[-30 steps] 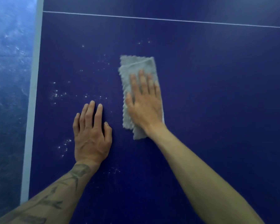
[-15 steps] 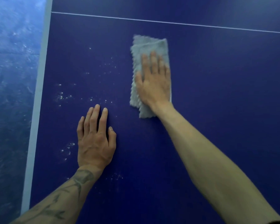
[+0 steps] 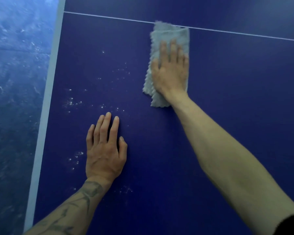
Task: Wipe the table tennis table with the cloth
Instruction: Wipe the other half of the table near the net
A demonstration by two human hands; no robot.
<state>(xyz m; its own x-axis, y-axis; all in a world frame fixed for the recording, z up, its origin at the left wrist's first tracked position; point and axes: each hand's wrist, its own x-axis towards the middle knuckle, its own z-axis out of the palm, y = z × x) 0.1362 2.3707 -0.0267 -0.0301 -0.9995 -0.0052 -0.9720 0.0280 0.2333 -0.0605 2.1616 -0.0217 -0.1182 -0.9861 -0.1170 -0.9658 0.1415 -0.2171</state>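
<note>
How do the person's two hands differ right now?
The right hand presses flat on the grey cloth; the left hand rests on the bare blue table. The right reaches far, near the white line; the left stays close. The left forearm is tattooed, the right plain. Both lie palm down.

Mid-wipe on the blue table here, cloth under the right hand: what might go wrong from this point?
1. The white dusty specks lie left of the folded grey cloth, so a straight stroke would likely miss them.
2. The left hand rests flat on the dark blue table tennis table beside more specks and may smear them.
3. The right hand covers only part of the cloth; its loose edges could bunch.
</note>
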